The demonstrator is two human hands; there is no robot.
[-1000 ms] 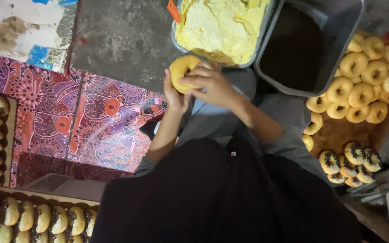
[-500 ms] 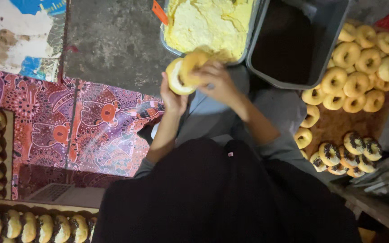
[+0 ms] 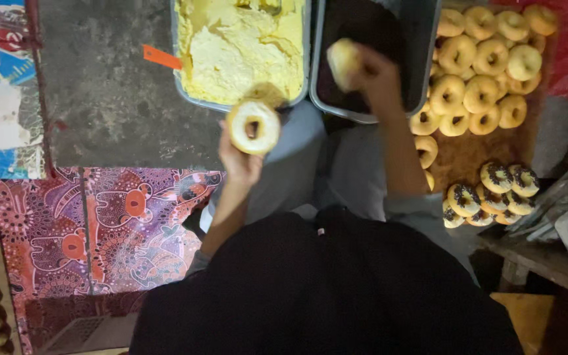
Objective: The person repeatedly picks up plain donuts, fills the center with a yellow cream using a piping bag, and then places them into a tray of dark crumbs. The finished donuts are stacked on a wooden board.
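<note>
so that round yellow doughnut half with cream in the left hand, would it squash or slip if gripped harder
Probably squashes: the round yellow doughnut half looks like soft bread. The left hand holds it by its lower edge, so it seems light. The pale cream on its face looks likely to smear and turn slippery.

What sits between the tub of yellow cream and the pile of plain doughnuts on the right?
In the head view, a grey tub of dark filling, with the right hand holding a doughnut half over it.
</note>
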